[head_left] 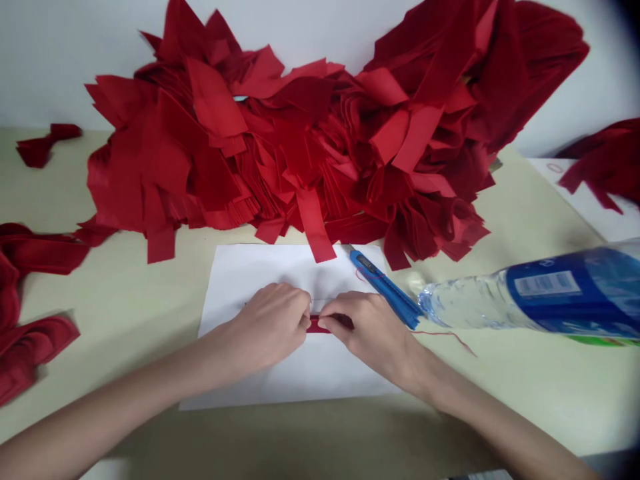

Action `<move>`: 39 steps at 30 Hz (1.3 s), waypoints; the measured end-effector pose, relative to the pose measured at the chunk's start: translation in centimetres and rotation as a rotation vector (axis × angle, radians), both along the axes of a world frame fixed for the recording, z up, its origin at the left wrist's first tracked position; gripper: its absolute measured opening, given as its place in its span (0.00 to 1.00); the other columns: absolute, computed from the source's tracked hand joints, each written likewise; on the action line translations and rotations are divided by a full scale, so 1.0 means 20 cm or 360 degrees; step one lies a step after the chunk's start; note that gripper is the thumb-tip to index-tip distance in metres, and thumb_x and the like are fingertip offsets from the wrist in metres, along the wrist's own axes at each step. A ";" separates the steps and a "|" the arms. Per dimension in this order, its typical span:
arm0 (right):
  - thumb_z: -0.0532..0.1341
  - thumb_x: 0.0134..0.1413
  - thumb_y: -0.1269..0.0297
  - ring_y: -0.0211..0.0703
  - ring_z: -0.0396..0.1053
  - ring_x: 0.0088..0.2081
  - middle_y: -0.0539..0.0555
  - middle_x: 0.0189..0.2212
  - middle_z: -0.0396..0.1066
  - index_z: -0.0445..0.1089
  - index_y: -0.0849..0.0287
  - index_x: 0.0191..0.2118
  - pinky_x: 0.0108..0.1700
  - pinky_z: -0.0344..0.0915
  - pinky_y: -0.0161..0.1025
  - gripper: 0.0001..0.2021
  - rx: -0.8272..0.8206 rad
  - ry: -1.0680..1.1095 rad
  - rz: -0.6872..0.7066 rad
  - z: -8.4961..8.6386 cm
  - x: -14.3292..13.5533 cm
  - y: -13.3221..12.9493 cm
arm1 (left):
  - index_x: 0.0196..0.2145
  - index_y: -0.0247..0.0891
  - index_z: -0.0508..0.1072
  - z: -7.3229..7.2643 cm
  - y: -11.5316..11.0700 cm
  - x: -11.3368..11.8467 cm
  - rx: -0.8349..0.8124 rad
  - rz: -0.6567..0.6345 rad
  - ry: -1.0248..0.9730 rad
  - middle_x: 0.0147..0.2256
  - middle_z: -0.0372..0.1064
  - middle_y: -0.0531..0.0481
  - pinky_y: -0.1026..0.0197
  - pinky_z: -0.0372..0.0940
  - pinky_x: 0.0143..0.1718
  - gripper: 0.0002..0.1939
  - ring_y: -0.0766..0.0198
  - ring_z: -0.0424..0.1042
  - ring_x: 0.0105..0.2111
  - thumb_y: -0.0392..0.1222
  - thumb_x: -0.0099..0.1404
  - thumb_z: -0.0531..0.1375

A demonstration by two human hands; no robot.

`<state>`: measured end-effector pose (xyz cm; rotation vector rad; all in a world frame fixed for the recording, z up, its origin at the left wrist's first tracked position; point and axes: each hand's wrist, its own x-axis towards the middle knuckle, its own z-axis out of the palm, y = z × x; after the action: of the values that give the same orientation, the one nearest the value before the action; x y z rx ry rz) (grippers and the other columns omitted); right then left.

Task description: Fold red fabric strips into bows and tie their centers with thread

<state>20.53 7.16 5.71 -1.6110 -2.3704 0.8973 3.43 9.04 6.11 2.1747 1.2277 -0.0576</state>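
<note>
Pinching a red strip (314, 325), long axis running left-right.

Indoor craft work spot, whether home or workshop could not be told; pale tabletop (140, 293) stood against a white wall (320, 27); measured from the white paper sheet (320, 377), a big heap of cut red strips (280, 147) lay at twelve o'clock, loose red pieces (45, 257) at nine, a blue utility knife (383, 283) at two, a water bottle (560, 290) at three
</note>
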 end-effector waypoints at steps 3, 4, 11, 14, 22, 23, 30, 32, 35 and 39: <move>0.58 0.51 0.75 0.36 0.68 0.28 0.47 0.26 0.74 0.74 0.57 0.27 0.33 0.57 0.34 0.09 -0.0040 -0.0036 0.0015 0.00 0.00 0.01 | 0.19 0.37 0.63 0.03 0.03 0.02 -0.0094 -0.0031 0.0084 0.20 0.64 0.51 0.61 0.52 0.26 0.10 0.63 0.63 0.26 0.30 0.54 0.50; 0.58 0.51 0.75 0.36 0.68 0.28 0.47 0.26 0.74 0.74 0.57 0.27 0.33 0.57 0.34 0.10 -0.0057 -0.0049 0.0020 0.01 -0.01 0.02 | 0.18 0.37 0.62 0.04 0.05 0.03 -0.0118 -0.0038 0.0101 0.21 0.64 0.51 0.61 0.52 0.25 0.10 0.63 0.63 0.26 0.30 0.54 0.50; 0.55 0.51 0.76 0.38 0.69 0.31 0.49 0.27 0.74 0.72 0.58 0.27 0.34 0.58 0.35 0.11 -0.0142 -0.0175 0.0091 0.03 -0.03 0.04 | 0.12 0.40 0.50 0.05 0.14 0.05 -0.0263 -0.0255 0.0098 0.13 0.46 0.56 0.60 0.42 0.20 0.15 0.68 0.48 0.16 0.32 0.50 0.51; 0.56 0.51 0.76 0.38 0.69 0.29 0.50 0.27 0.74 0.72 0.58 0.27 0.33 0.58 0.35 0.09 -0.0153 -0.0195 0.0071 0.03 -0.04 0.05 | 0.12 0.39 0.48 0.05 0.15 0.06 -0.0246 -0.0260 0.0090 0.12 0.43 0.57 0.60 0.42 0.19 0.17 0.69 0.44 0.15 0.32 0.51 0.51; 0.58 0.50 0.74 0.40 0.69 0.27 0.52 0.25 0.72 0.68 0.61 0.29 0.28 0.56 0.35 0.04 -0.0063 -0.0318 0.0083 0.02 -0.04 0.06 | 0.12 0.38 0.50 0.02 0.17 0.08 -0.0120 -0.0277 0.0032 0.13 0.50 0.55 0.60 0.43 0.19 0.15 0.68 0.48 0.15 0.31 0.50 0.52; 0.58 0.50 0.74 0.40 0.69 0.28 0.52 0.26 0.72 0.68 0.61 0.30 0.28 0.57 0.35 0.04 -0.0072 -0.0314 0.0079 0.02 -0.04 0.06 | 0.12 0.38 0.50 0.02 0.17 0.08 -0.0126 -0.0284 0.0027 0.12 0.50 0.55 0.60 0.43 0.18 0.15 0.68 0.48 0.15 0.31 0.50 0.52; 0.58 0.51 0.77 0.38 0.70 0.29 0.50 0.27 0.73 0.70 0.60 0.30 0.31 0.59 0.34 0.06 -0.0176 -0.0155 0.0076 0.03 -0.03 0.08 | 0.12 0.38 0.50 0.05 0.18 0.07 -0.0145 -0.0300 0.0024 0.12 0.49 0.55 0.62 0.46 0.19 0.14 0.68 0.50 0.16 0.30 0.49 0.50; 0.58 0.50 0.78 0.37 0.68 0.27 0.49 0.25 0.72 0.69 0.60 0.29 0.29 0.57 0.33 0.07 -0.0190 -0.0138 0.0089 0.03 -0.02 0.09 | 0.12 0.38 0.51 0.05 0.18 0.08 -0.0163 -0.0270 0.0052 0.13 0.51 0.55 0.62 0.47 0.20 0.13 0.67 0.51 0.17 0.30 0.50 0.50; 0.57 0.50 0.78 0.36 0.67 0.26 0.49 0.24 0.72 0.68 0.60 0.27 0.28 0.56 0.33 0.07 -0.0164 -0.0141 0.0107 0.03 -0.02 0.10 | 0.13 0.38 0.53 0.04 0.17 0.09 -0.0118 -0.0234 0.0079 0.14 0.52 0.55 0.61 0.47 0.21 0.13 0.67 0.52 0.17 0.31 0.51 0.51; 0.57 0.49 0.78 0.36 0.68 0.25 0.50 0.23 0.72 0.69 0.60 0.26 0.27 0.56 0.33 0.07 -0.0163 -0.0166 0.0114 0.04 -0.03 0.11 | 0.14 0.39 0.57 0.02 0.15 0.09 -0.0108 -0.0200 0.0076 0.15 0.55 0.54 0.61 0.47 0.21 0.12 0.66 0.54 0.18 0.33 0.51 0.52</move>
<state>19.98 9.39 6.47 -1.6581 -2.5051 0.9863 5.27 12.11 6.52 2.2000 1.0981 -0.2020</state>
